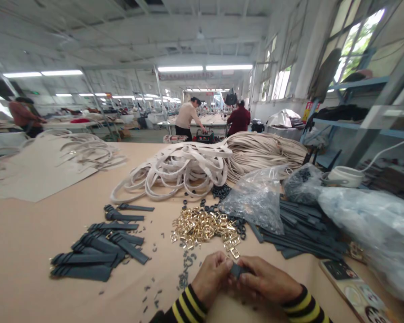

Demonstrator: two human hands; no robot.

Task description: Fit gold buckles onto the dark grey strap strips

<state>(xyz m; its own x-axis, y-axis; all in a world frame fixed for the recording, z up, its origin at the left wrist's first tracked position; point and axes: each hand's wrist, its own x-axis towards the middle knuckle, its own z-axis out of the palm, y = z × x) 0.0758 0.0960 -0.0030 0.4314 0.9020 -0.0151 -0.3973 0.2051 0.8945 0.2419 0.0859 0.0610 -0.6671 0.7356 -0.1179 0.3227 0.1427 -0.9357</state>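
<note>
Close to my body, at the table's near edge, both hands meet around one dark blue-grey strap (pixel 236 270). My left hand (pixel 211 274) pinches its left end, where a buckle may sit, though the fingers hide most of it. With thumb and fingers closed, my right hand (pixel 267 279) grips the strap's other side. Just beyond my fingertips lies a heap of gold buckles (pixel 202 224). Small dark loops (pixel 240 226) are scattered to the right of and behind the heap. Left of my hands, finished-looking straps with buckles (pixel 97 251) lie in an overlapping pile.
Small dark scraps (pixel 185 269) litter the table. Plain dark straps (pixel 303 229) lie at right beside clear plastic bags (pixel 259 197). A phone (pixel 352 289) rests near the right edge. Coiled cream bands (pixel 182 170) and cream sheets (pixel 43 166) lie farther back. Several people work beyond the table.
</note>
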